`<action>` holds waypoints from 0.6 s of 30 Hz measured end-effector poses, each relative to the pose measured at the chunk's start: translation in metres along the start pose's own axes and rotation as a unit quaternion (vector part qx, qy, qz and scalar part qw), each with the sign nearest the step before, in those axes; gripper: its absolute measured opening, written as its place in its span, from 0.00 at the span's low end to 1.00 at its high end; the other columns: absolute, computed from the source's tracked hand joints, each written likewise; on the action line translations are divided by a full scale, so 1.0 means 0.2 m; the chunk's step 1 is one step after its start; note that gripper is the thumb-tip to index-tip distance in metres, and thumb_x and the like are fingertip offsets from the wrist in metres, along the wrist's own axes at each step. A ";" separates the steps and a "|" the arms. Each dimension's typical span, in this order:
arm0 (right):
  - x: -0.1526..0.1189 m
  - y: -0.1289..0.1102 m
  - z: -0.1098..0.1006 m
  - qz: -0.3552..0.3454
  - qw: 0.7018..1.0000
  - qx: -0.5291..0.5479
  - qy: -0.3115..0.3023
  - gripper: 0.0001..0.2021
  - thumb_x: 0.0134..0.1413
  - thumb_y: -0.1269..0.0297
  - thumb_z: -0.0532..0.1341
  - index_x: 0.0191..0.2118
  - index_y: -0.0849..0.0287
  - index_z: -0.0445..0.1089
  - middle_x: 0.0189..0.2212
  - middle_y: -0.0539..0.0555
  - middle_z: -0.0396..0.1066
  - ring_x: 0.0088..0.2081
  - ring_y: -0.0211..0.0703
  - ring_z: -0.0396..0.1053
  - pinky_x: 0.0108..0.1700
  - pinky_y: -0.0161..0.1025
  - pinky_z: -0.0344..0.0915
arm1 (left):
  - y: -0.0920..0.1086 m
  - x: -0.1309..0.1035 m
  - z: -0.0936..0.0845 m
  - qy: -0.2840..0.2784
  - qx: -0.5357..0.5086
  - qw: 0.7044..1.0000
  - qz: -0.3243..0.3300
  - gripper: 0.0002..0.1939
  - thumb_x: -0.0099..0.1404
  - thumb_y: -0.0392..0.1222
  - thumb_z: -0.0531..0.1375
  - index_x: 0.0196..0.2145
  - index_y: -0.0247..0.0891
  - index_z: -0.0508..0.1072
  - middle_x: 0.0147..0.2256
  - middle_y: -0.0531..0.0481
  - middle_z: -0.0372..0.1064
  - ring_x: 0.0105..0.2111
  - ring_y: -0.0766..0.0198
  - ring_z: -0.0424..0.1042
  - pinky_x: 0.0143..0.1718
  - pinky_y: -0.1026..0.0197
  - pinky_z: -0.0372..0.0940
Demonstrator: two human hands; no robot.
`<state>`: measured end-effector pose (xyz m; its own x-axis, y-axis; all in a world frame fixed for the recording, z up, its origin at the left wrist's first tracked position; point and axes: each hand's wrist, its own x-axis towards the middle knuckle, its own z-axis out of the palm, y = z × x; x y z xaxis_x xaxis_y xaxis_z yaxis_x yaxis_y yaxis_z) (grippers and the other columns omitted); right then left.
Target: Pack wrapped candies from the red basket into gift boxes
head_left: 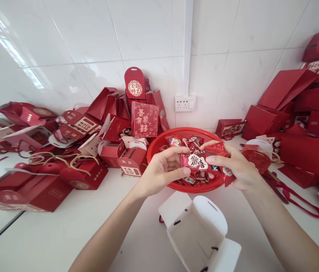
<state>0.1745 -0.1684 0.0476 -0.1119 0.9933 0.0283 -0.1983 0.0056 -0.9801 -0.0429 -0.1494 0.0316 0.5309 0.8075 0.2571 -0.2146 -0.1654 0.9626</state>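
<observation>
Between my two hands is a red candy packet (196, 161) with a white label and dark characters. My left hand (166, 166) pinches its left end between thumb and fingers. At the other end, my right hand (237, 166) grips the packet's right side, with more red wrappers in its fingers. Both hands are over a red plastic basket (156, 145) that holds many wrapped candies (189, 180). Nearer to me stands an opened gift box (194, 236), its white inside facing up, flaps spread, with dark cord ends showing inside. Its outer faces are mostly hidden.
Red gift boxes (145, 119) are piled along the wall on the left, some with cord handles (74, 162). Another tall pile of red boxes (303, 94) stands on the right, with a red ribbon (303, 206) before it. A socket panel (184, 104) is on the tiled wall.
</observation>
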 end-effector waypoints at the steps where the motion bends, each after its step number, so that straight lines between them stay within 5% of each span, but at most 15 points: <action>1: 0.00 0.00 0.00 -0.011 1.000 -0.011 -0.001 0.19 0.35 0.61 0.75 0.37 0.55 0.75 0.28 0.50 0.77 0.27 0.42 0.74 0.25 0.36 0.72 | 0.00 0.00 0.00 -0.007 0.005 1.000 -0.007 0.23 0.58 0.38 0.72 0.51 0.39 0.75 0.38 0.47 0.78 0.35 0.63 0.77 0.40 0.60 0.72; 7: -0.04 -0.05 -0.05 -0.084 0.990 -0.105 -0.035 0.14 0.39 0.64 0.73 0.36 0.56 0.75 0.27 0.49 0.74 0.25 0.39 0.71 0.25 0.35 0.69 | 0.09 -0.03 -0.03 -0.094 0.187 0.977 -0.026 0.19 0.66 0.45 0.65 0.52 0.36 0.73 0.33 0.48 0.77 0.33 0.63 0.75 0.36 0.62 0.68; 12: -0.11 -0.11 -0.07 -0.041 0.954 -0.261 -0.142 0.13 0.46 0.65 0.70 0.40 0.55 0.75 0.24 0.46 0.71 0.22 0.36 0.67 0.21 0.31 0.63 | 0.21 -0.09 -0.06 -0.204 0.445 0.866 -0.106 0.11 0.68 0.48 0.61 0.38 0.37 0.74 0.33 0.51 0.77 0.32 0.63 0.75 0.31 0.65 0.64; 15: -0.15 -0.11 -0.03 -0.006 0.928 -0.313 -0.202 0.12 0.48 0.66 0.68 0.42 0.54 0.74 0.24 0.45 0.70 0.20 0.34 0.65 0.19 0.30 0.61 | 0.22 -0.11 -0.06 -0.262 0.524 0.795 -0.158 0.06 0.65 0.42 0.63 0.35 0.37 0.71 0.32 0.51 0.76 0.31 0.63 0.75 0.30 0.65 0.61; 18: -0.17 -0.07 0.05 0.015 0.906 -0.328 -0.267 0.12 0.48 0.70 0.65 0.41 0.55 0.74 0.25 0.44 0.72 0.21 0.33 0.64 0.20 0.30 0.60 | 0.20 -0.10 -0.04 -0.301 0.543 0.768 -0.155 0.05 0.61 0.31 0.62 0.35 0.36 0.71 0.35 0.50 0.76 0.33 0.63 0.74 0.30 0.65 0.60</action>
<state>0.1710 -0.2044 0.0621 -0.5968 0.7983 -0.0805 0.4147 0.2210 -0.8827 -0.0685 -0.1680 0.0639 0.7713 0.5496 -0.3211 0.6364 -0.6569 0.4043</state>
